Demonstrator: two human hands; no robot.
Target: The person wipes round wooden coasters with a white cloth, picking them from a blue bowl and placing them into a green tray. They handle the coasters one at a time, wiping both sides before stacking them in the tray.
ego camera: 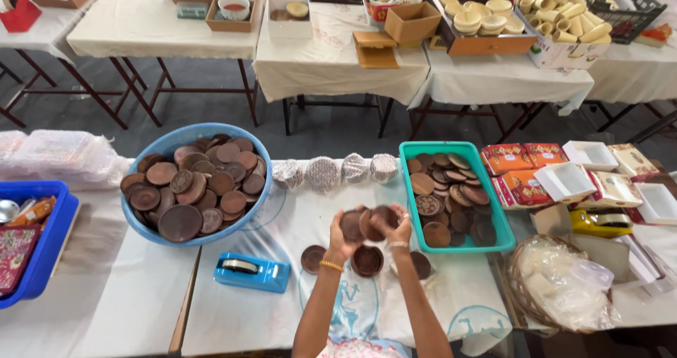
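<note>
Two hands meet above the middle of the worktop (247, 316), and together they hold a small fan of brown round discs (369, 224). The left hand (343, 239) has its grip closed on the left side of the fan, and the right hand (399, 232) is closed on the right side, so the discs overlap and each face can be seen. They are lifted up, just beside the teal tray (493, 210), which is on the right and holds more discs of the same kind in a loose pile.

Three more discs (367, 261) lie flat on the white cloth under the hands, apart from each other, it seems as a separate group. At the left, the big blue basin (169, 143) is heaped with larger brown discs. A blue tape dispenser (251, 271) lies near the front, within easy reach of the left hand. Behind the hands, some rounds wrapped in bubble film (335, 171) stand in a row, touching side by side.
</note>
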